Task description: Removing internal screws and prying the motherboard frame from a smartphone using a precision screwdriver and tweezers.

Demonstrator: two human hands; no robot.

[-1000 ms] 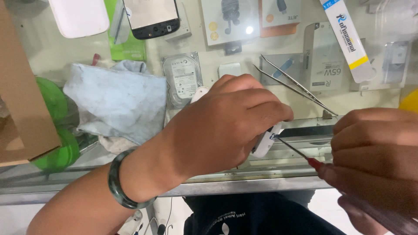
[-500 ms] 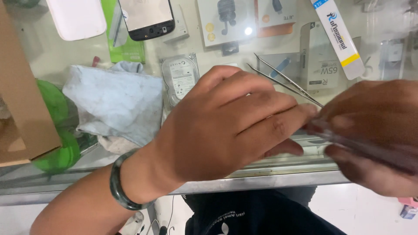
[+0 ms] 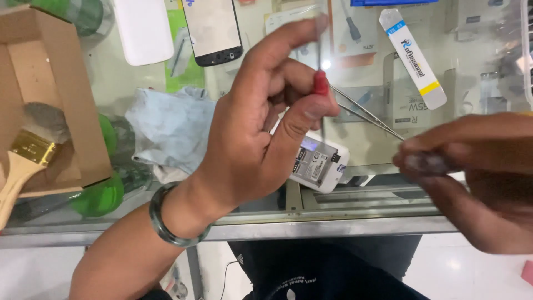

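Note:
My left hand [image 3: 250, 139] is raised over the glass counter and pinches a thin tool with a red collar [image 3: 320, 83] between thumb and fingers. A dark green bangle [image 3: 166, 222] circles that wrist. Just under the hand a small white device with a label [image 3: 322, 164] lies on the glass, untouched. My right hand [image 3: 477, 172] is at the right edge, blurred, with its fingertips pinched on a small dark object [image 3: 427, 164] that I cannot make out.
Metal tweezers [image 3: 369, 116] and a white-and-blue pry tool [image 3: 413, 55] lie behind the hands. A phone [image 3: 214, 28] and white slab [image 3: 143, 28] sit farther back. A grey cloth [image 3: 166, 128], green object [image 3: 100, 194] and cardboard box [image 3: 50, 100] with a brush [image 3: 25, 158] are left.
My left hand has lifted off the white device, which now lies uncovered. The red-collared tool, earlier at my right hand, is now in my left. My right hand has drawn away to the right.

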